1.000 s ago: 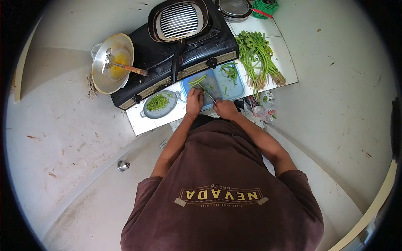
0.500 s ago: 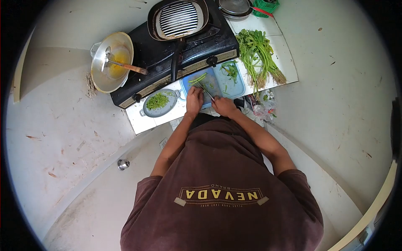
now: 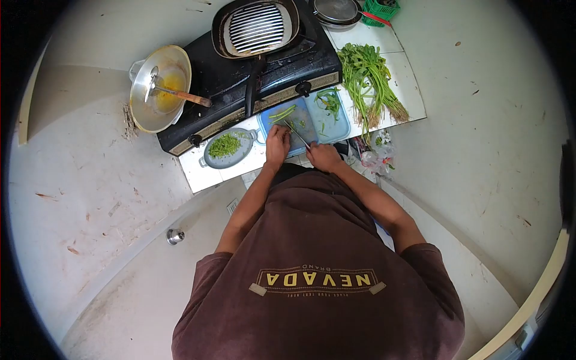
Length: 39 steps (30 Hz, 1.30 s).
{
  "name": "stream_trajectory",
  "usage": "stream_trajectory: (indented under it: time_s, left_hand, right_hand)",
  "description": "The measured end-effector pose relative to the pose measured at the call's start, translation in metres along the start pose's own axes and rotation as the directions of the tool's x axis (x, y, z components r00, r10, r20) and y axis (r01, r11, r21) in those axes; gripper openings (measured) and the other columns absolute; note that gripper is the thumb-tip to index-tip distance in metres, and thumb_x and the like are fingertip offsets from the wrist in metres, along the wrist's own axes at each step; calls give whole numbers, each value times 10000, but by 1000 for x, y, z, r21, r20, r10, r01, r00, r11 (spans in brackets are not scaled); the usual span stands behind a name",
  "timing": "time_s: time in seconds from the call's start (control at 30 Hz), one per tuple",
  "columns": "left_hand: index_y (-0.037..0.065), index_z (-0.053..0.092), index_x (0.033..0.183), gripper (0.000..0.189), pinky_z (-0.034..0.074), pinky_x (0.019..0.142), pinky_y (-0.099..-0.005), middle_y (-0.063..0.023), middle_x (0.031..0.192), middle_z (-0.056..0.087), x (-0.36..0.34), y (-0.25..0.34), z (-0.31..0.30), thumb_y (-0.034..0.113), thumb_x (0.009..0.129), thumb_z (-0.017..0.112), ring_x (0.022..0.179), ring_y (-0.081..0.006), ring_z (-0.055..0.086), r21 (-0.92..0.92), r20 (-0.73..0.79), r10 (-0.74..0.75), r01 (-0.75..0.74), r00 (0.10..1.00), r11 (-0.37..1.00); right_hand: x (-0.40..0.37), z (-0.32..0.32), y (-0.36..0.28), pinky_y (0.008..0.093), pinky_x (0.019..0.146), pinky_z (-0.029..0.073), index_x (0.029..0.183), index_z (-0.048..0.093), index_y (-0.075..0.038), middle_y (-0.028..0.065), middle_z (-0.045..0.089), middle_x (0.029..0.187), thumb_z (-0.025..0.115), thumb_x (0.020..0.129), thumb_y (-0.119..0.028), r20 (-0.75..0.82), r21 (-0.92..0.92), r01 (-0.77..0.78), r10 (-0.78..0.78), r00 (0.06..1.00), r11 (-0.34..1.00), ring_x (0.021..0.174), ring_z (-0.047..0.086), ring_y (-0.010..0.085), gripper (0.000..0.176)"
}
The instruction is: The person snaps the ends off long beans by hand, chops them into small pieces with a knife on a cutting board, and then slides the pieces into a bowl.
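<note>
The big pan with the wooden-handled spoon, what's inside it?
Inside the big pan, there's yellow stuff and the spoon's metal end. Whatever lies under them is covered, so I can't tell.

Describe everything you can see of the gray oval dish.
The gray oval dish is shallow, with a raised rim and a small loop handle at each end; the material looks like metal or plastic, I can't tell which. It sits upright on the white tiled counter, in front of the stove and left of the blue board. Finely chopped greens are heaped inside, mostly toward its left. Neither hand touches it.
</note>
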State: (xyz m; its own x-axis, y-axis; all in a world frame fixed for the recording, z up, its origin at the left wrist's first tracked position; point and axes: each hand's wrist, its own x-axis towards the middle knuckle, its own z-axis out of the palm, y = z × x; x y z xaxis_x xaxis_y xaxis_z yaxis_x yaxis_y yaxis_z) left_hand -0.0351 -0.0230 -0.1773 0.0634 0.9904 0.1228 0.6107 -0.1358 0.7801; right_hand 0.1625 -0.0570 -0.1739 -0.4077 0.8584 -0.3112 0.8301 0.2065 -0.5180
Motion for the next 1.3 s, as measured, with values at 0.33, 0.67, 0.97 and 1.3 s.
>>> stream_trajectory:
  time_s: [0.33,0.67,0.97,1.3]
  left_hand:
    - [-5,676,932,88,534,737,-414,-160,901,625,1,-6,-1,-37,850,672,806,-342,659,-17,51,-41,42,998,999]
    - [-19,678,928,82,533,765,-417,-169,912,627,3,-2,-2,-30,847,676,838,-354,653,-3,51,-43,43,998,999]
    - [-12,679,918,81,534,755,-417,-167,916,631,1,-5,1,-37,841,671,837,-353,658,-6,21,-18,18,1000,1000]
    - [-1,657,951,104,534,722,-425,-168,910,607,1,-3,-1,-36,852,663,811,-357,656,-12,62,-44,45,997,999]
  right_hand:
    - [8,1,-3,546,704,568,1027,589,53,252,704,797,495,1009,-344,65,-14,-49,50,997,999,764,712,430,409]
    - [6,-5,-7,535,726,571,1028,588,40,246,713,827,493,1011,-345,83,-46,-46,50,995,998,783,714,428,397]
    - [17,6,-6,539,688,570,1013,594,50,255,706,800,498,1011,-336,11,6,-40,40,999,999,754,711,438,398]
    - [18,-4,-14,518,748,582,1028,594,47,247,719,864,514,986,-307,61,-30,-64,66,996,998,814,726,414,365]
